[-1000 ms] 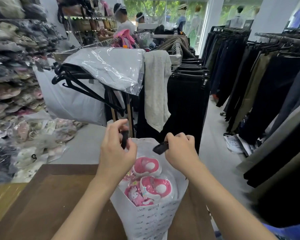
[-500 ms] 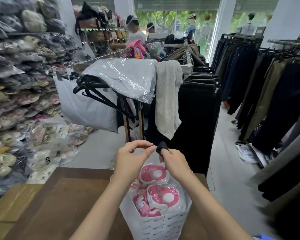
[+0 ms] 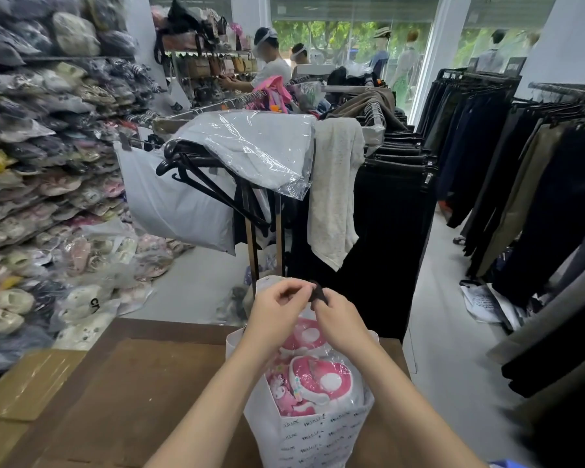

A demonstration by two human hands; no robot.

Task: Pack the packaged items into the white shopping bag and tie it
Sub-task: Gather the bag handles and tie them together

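The white shopping bag [image 3: 304,437] with small black print stands on the brown table [image 3: 142,393]. Pink and white packaged items [image 3: 314,380] in clear wrap fill it to the top. Above the bag's mouth my left hand [image 3: 276,310] and my right hand [image 3: 335,315] meet, fingers pinched together on the bag's black handle straps [image 3: 317,294]. Both wrists cover the far rim of the bag.
A clothes rack with black hangers [image 3: 196,170], a plastic-wrapped grey garment [image 3: 257,146] and a cream cloth [image 3: 335,190] stands just beyond the table. Packaged slippers [image 3: 31,197] pile up on the left. Dark trousers [image 3: 537,184] hang on the right. Two people stand far back.
My hands, apart a second ago with one black strap in each, have come together above the bag. The straps now meet between my fingertips.
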